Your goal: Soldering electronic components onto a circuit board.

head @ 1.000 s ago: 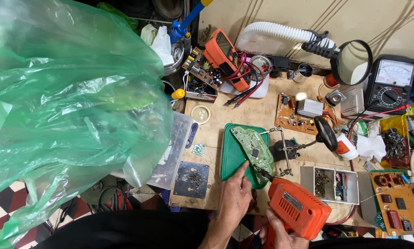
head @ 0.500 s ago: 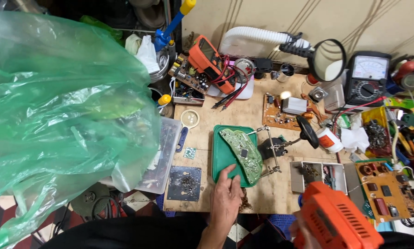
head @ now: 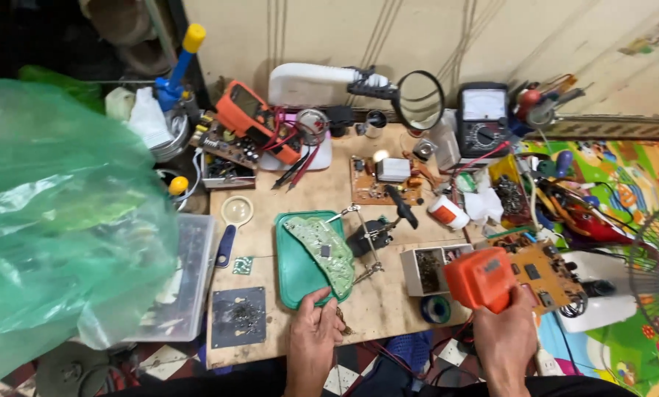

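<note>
Right hand (head: 507,334) raised off the table's (head: 388,305) right edge, fingers wrapped round the grip of an orange heat gun (head: 482,278). Left hand (head: 313,334) palm-down, fingers curled loosely, tips touching the near rim of the green tray (head: 294,268) under the circuit board (head: 322,246).

Your left hand (head: 315,334) has bare desk (head: 395,305) just to its right, and more between the magnifier (head: 230,224) and green tray (head: 304,257). The clamp stand (head: 370,239), parts box (head: 429,268) and solder spool (head: 436,309) bound it; the green bag (head: 58,220) walls off the left.
</note>
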